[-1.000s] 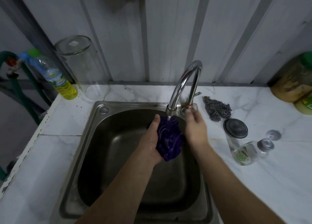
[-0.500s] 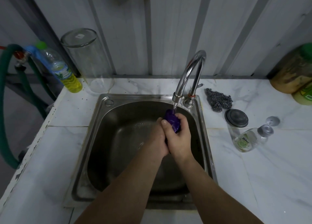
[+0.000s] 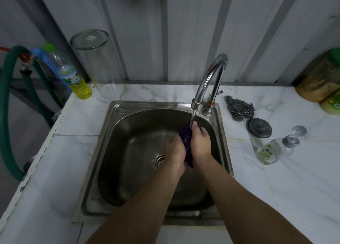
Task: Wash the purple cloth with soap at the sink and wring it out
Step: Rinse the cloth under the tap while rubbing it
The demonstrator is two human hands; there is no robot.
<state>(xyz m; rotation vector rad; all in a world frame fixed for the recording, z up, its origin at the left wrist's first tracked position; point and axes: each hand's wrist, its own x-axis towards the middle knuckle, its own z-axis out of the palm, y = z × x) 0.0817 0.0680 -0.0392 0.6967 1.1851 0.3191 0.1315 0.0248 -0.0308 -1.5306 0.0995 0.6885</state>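
The purple cloth (image 3: 187, 141) is bunched into a narrow wad, squeezed between my two hands over the steel sink (image 3: 114, 133). My left hand (image 3: 174, 153) presses it from the left and my right hand (image 3: 200, 144) closes on it from the right. Only a strip of cloth shows between the palms. Water runs from the chrome tap (image 3: 211, 78) onto the top of the cloth. A clear soap bottle (image 3: 274, 149) lies on its side on the counter, right of the sink.
A steel scourer (image 3: 240, 108) and a dark lid (image 3: 259, 127) lie right of the tap. An upturned glass jar (image 3: 99, 63) and a yellow liquid bottle (image 3: 73, 76) stand at the back left. A green hose (image 3: 7, 115) hangs at the left. Jars (image 3: 320, 78) stand far right.
A second ago the cloth hung loose and open between my hands under the tap. My hands have since closed together and compressed it into a tight wad, lower in the basin.
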